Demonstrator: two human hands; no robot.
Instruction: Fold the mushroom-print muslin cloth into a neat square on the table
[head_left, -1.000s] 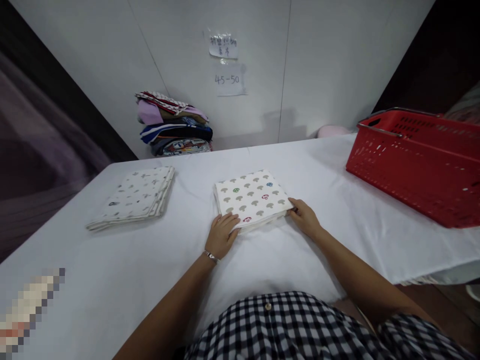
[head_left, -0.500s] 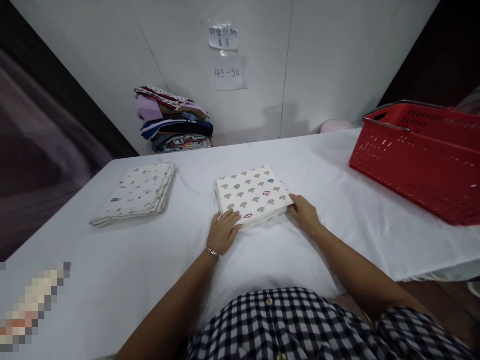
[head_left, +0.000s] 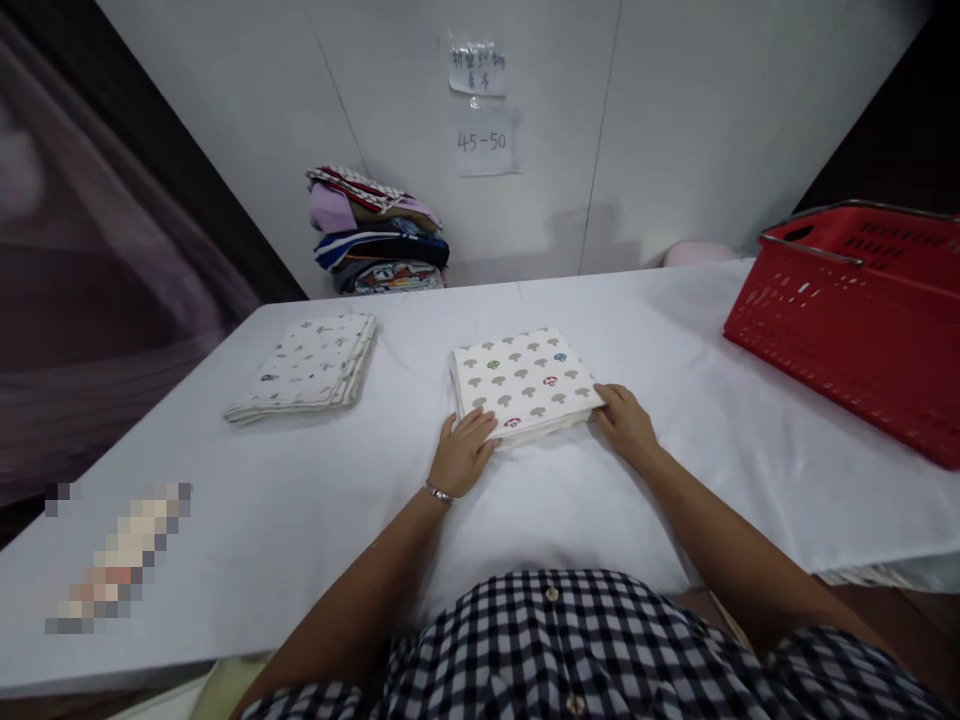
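A folded white cloth (head_left: 525,380) with grey mushroom prints, a few of them coloured, lies on the white-covered table (head_left: 300,530) in front of me. At its near left corner rests my left hand (head_left: 463,450), fingers stretched out over the top and thumb along the near edge. My right hand (head_left: 626,425) has the near right corner pinched between thumb and fingers. To the left lies a second folded white cloth (head_left: 315,360) with small dark prints, apart from both hands.
A red plastic basket (head_left: 855,330) with a metal handle stands at the right. Against the wall is a stack of folded fabrics (head_left: 382,235). Above hang handwritten paper signs (head_left: 484,140). A blurred-out item (head_left: 124,560) lies at the table's left front.
The view has shifted slightly, so everything sits a little further right in the picture. Both hands keep their places at the cloth's near corners.
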